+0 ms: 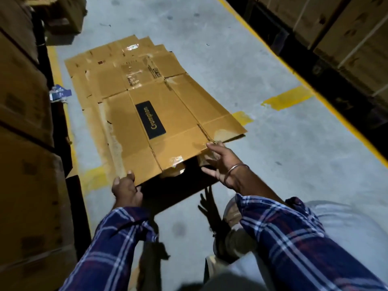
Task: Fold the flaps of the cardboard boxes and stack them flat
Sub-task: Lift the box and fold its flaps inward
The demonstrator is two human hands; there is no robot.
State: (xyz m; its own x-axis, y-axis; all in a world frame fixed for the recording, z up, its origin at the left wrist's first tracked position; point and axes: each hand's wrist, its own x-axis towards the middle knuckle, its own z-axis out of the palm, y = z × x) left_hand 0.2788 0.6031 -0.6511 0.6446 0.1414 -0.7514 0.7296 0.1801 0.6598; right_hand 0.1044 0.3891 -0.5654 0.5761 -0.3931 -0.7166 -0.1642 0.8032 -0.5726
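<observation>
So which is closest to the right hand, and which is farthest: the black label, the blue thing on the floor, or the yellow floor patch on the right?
From the right hand:
1. Black label, on the top cardboard, up and left of the hand.
2. Yellow patch, on the floor to the right, farther.
3. Blue thing, far left by the stacked boxes.

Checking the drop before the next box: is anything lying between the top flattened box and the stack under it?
Nothing visible. The top box lies over the stack; its near edge is lifted, with only shadow under it. The left hand touches that edge, and the right hand is spread open beside it.
</observation>
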